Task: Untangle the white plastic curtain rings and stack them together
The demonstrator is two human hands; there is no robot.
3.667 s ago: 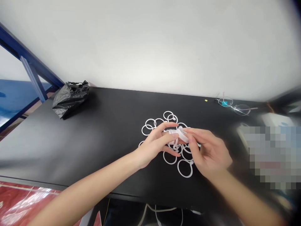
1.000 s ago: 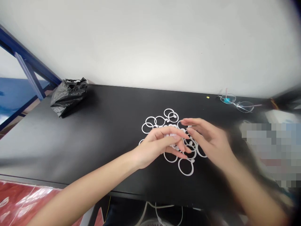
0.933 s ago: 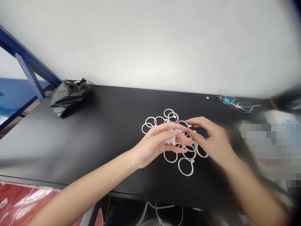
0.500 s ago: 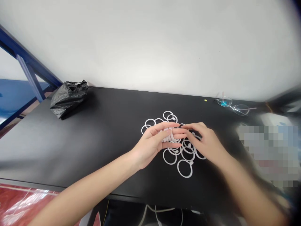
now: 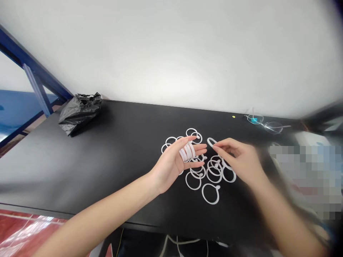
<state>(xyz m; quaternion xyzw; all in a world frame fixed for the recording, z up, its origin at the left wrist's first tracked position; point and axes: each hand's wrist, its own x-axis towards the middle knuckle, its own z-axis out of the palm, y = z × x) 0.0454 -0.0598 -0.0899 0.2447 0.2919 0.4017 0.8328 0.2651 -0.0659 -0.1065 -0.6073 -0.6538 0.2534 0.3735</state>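
My left hand [image 5: 175, 162] is held palm up over the black table [image 5: 115, 157], its fingers stretched out, with several white plastic rings [image 5: 187, 152] threaded over them. My right hand [image 5: 238, 160] pinches one white ring [image 5: 211, 142] between thumb and forefinger, just right of the left fingertips. Under and around both hands lies a scatter of loose white rings [image 5: 210, 193] on the table.
A crumpled black plastic bag [image 5: 79, 111] sits at the table's back left. A pair of glasses [image 5: 265, 122] lies at the back right by the white wall. A blue metal frame [image 5: 34, 80] stands to the left. Cables hang below the front edge.
My left hand has turned palm up and spread its fingers, showing the stacked rings. My right hand has drawn back to the right and now pinches a single ring.
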